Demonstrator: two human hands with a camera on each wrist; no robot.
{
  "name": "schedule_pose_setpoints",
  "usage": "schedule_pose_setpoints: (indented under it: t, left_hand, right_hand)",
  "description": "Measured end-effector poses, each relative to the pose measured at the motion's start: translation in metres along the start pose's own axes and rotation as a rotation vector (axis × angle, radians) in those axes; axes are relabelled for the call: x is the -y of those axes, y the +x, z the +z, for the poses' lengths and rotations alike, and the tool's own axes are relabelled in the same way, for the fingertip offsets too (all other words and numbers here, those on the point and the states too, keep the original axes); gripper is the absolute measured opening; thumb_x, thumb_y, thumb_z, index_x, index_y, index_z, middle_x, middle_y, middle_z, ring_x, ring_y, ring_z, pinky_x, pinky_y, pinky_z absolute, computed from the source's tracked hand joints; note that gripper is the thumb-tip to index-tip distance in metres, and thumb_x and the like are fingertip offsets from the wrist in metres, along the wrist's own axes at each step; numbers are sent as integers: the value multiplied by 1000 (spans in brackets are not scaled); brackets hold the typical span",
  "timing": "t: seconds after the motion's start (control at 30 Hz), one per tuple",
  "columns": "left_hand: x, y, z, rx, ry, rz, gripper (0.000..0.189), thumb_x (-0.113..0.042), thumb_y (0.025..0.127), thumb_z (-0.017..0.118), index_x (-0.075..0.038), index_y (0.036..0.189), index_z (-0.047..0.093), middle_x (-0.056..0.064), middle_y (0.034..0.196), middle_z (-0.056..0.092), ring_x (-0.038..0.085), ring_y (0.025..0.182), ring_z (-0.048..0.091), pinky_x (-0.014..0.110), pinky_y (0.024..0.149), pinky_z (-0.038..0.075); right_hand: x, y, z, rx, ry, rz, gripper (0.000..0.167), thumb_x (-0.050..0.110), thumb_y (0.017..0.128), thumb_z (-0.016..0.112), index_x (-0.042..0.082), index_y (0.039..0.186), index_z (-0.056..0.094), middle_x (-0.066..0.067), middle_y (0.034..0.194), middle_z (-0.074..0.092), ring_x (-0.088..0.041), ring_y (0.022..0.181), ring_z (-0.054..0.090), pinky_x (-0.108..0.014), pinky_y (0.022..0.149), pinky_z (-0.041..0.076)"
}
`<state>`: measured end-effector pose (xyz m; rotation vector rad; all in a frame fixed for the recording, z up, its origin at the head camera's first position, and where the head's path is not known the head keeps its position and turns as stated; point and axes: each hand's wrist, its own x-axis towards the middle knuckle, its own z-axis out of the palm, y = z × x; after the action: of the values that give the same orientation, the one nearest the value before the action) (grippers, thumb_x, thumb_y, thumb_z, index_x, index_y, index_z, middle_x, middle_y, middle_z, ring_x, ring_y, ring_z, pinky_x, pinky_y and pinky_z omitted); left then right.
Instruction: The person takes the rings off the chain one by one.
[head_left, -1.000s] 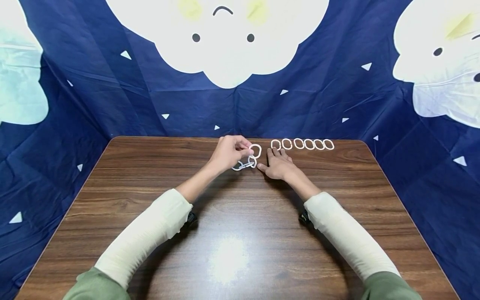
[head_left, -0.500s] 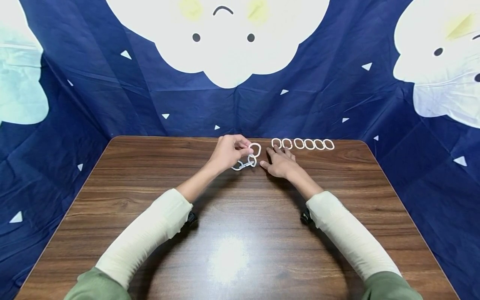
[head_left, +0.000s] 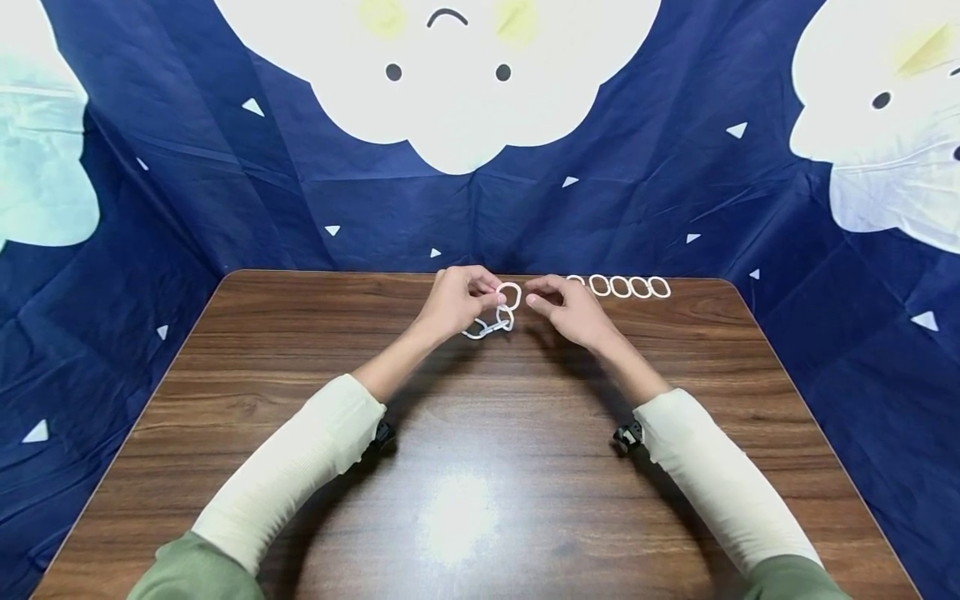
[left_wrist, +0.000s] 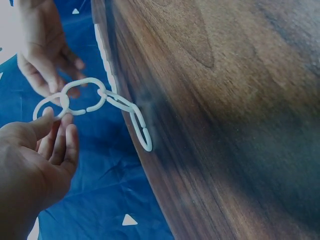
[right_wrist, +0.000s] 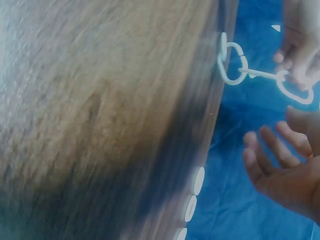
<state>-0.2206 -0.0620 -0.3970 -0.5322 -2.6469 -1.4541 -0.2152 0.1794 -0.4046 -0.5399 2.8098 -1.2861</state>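
My left hand (head_left: 459, 304) pinches the end link (head_left: 519, 295) of a short white plastic chain between thumb and fingers. In the left wrist view, several linked oval rings trail from it, and the lowest link (left_wrist: 136, 129) hangs down by the table's far edge. My right hand (head_left: 573, 312) is just right of the held link, its thumb and index finger apart. In the right wrist view, that right hand (right_wrist: 285, 170) shows relaxed, spread fingers with nothing between them.
Loose white oval links (head_left: 640, 278) lie in a row along the table's far edge; my right hand covers the left end of that row. The brown wooden table (head_left: 480, 417) ends at a blue cloth backdrop (head_left: 285, 208) with cloud shapes.
My right hand has lifted off the table beside the row and come up toward the held link, thumb and index finger drawing nearer it. My left hand has barely moved.
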Motion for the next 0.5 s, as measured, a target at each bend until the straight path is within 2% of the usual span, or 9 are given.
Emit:
schedule_pose_setpoints:
  t: [0.13, 0.2, 0.37, 0.5]
  left_hand:
    - [-1, 1, 0, -12, 4, 9, 14, -10, 97, 90, -4, 109, 84, 12, 103, 88, 24, 95, 83, 31, 83, 61]
    - [-2, 1, -1, -15, 1, 11, 14, -9, 97, 90, -4, 108, 84, 12, 103, 88, 24, 94, 83, 31, 83, 61]
    - [-2, 1, -1, -14, 0, 10, 17, -10, 98, 89, -1, 111, 84, 13, 104, 88, 25, 95, 83, 30, 83, 62]
    - [-3, 1, 0, -16, -1, 18, 18, -11, 98, 89, 0, 112, 84, 13, 104, 88, 25, 96, 84, 29, 83, 61]
  right_hand:
    - [7, -3, -4, 2, 98, -53, 29, 13, 109, 75, 1, 136, 77, -18, 134, 82, -33, 121, 76, -55, 109, 58]
    - [10, -4, -5, 9, 124, -69, 28, 11, 108, 76, 1, 134, 78, -18, 131, 82, -32, 118, 77, -50, 104, 59]
    - [14, -4, -4, 6, 143, -91, 26, 10, 107, 78, -1, 131, 80, -19, 127, 84, -30, 114, 78, -29, 94, 58]
    - [14, -3, -2, -18, 144, -96, 24, 10, 106, 79, -2, 127, 80, -20, 123, 84, -29, 109, 78, -23, 90, 56]
